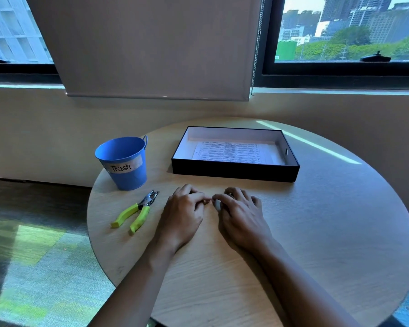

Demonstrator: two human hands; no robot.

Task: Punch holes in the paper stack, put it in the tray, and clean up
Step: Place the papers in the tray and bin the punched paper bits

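The printed paper stack (232, 152) lies flat inside the black tray (234, 172) at the back of the round table. A hole punch (136, 212) with yellow-green handles rests on the table to the left, near a blue bucket (124, 162) labelled "Trash". My left hand (183, 214) and my right hand (240, 214) lie palm down side by side on the table in front of the tray, fingers curled, fingertips nearly touching. A small pale thing shows under my right thumb; I cannot tell what it is.
The round wooden table (316, 220) stands against a low wall under windows with a lowered blind. Its left edge drops off just beyond the hole punch and the bucket, with carpet floor below.
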